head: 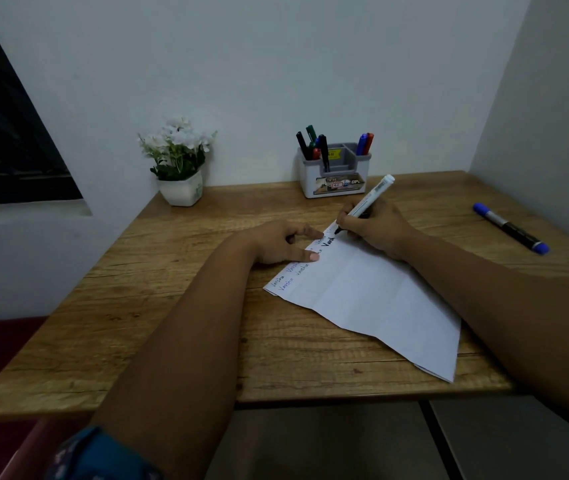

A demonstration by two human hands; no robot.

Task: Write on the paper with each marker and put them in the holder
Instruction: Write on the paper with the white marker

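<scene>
A white sheet of paper [369,296] lies at an angle on the wooden table [172,271], with handwritten words along its far edge. My right hand [376,226] grips a white-barrelled black marker [368,202], its tip touching the paper beside bold black letters. My left hand [283,242] presses the paper's far left edge with straight fingertips. A blue marker [509,227] with its cap on lies on the table to the right. The grey holder [335,171] stands at the back, with several markers upright in it.
A white pot of white flowers [179,161] stands at the table's back left corner. Walls close the table in at the back and right. A dark window [2,133] is on the left.
</scene>
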